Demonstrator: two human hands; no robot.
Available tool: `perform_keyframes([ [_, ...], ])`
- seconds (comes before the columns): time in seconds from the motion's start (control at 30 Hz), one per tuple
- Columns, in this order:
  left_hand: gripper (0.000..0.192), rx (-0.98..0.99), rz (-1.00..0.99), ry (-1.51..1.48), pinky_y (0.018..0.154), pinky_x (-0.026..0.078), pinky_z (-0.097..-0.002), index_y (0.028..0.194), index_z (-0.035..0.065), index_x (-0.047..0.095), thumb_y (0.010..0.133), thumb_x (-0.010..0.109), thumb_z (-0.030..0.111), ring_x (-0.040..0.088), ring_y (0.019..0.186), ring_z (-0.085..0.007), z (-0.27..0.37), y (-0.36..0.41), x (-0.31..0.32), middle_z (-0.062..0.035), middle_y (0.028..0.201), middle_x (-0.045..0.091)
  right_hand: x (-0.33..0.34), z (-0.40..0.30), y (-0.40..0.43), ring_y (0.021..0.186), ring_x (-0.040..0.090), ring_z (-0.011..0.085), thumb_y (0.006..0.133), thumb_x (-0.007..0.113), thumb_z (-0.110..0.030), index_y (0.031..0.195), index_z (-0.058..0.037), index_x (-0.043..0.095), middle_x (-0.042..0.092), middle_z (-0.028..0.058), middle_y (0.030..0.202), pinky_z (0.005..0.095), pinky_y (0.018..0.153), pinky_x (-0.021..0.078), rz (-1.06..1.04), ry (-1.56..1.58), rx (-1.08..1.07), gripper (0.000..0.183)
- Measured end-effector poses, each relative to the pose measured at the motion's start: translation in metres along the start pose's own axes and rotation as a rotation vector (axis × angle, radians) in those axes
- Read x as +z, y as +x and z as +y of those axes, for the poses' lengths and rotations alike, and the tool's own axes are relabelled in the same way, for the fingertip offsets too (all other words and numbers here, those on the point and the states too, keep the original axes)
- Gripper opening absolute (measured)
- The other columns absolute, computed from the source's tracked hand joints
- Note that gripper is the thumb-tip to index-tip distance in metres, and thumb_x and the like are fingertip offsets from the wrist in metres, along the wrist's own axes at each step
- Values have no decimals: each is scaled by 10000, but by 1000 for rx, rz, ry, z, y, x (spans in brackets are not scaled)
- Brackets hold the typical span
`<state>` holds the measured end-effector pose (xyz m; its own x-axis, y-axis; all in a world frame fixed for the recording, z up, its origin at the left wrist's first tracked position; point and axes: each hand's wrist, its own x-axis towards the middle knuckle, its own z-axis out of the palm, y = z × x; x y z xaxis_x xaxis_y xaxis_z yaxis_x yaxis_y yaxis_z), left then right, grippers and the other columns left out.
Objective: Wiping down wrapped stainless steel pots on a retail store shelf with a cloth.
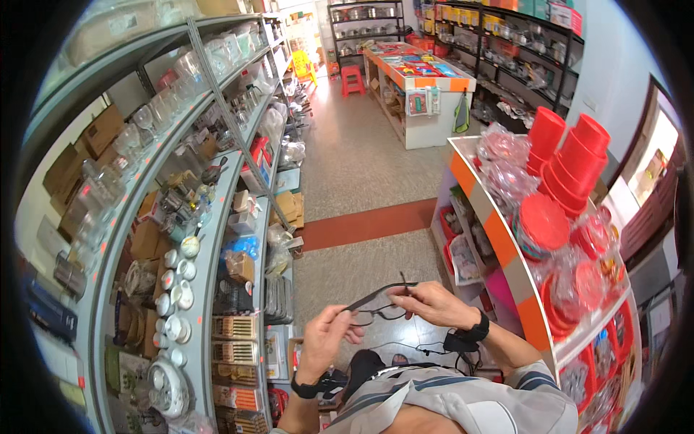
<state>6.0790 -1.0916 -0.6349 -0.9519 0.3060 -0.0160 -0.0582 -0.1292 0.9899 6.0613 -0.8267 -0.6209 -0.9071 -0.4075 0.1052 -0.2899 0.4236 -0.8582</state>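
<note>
A pair of dark-framed eyeglasses (pixel 391 313) is held up between my two hands, over the aisle in front of my chest. At its left end, the fingers and thumb of my left hand (pixel 325 336) pinch the frame. My right hand (pixel 438 305) grips the opposite side, with one thin dark temple arm sticking up past the fingers. The lenses hang below a dark bar that spans from hand to hand. Black bands are on both wrists. Fingers partly hide the ends of the glasses.
Left stands a grey metal shelf rack (pixel 230 184) with glassware, white ceramic pots (pixel 179 295) and packaged goods. An orange-and-white counter (pixel 507 255) at right bears red plastic buckets (pixel 574 163). Farther along are another counter (pixel 431 122) and a red stool (pixel 353 81). Black cables (pixel 417 347) hang near my waist.
</note>
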Motion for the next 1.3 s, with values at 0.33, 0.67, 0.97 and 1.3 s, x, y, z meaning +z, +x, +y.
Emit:
perform_keyframes([
  [0.33, 251, -70, 25, 255, 629, 516, -260, 1026, -43, 662, 909, 693, 176, 652, 701, -125, -21, 435, -168, -82, 817, 689, -121, 147, 425, 601, 665, 149, 961, 592, -188, 1067, 38, 633, 684, 110, 776, 292, 545, 514, -31, 0, 3, 253],
  [0.67, 168, 208, -37, 584, 613, 478, -327, 969, -36, 650, 888, 644, 111, 650, 686, -229, 65, 919, -252, -160, 801, 656, -305, 242, 802, 565, 605, 69, 973, 624, -264, 890, 0, 627, 643, 43, 686, 250, 470, 458, 310, 245, 147, 276],
  [0.97, 189, 156, 114, 347, 616, 492, -220, 1070, -30, 629, 970, 595, 127, 585, 662, -68, 95, 1314, -336, -12, 778, 619, -476, 388, 1182, 608, 608, 60, 1000, 580, -307, 933, -8, 639, 674, 14, 797, 218, 524, 470, 198, 218, 173, 312],
  [1.3, 172, 229, 372, 193, 586, 499, -226, 1068, -28, 609, 988, 561, 116, 621, 652, -89, 174, 1673, -457, -53, 797, 635, -617, 459, 1593, 515, 575, 76, 1002, 566, -326, 819, -1, 596, 579, 24, 614, 260, 464, 431, 115, 140, -133, 374],
])
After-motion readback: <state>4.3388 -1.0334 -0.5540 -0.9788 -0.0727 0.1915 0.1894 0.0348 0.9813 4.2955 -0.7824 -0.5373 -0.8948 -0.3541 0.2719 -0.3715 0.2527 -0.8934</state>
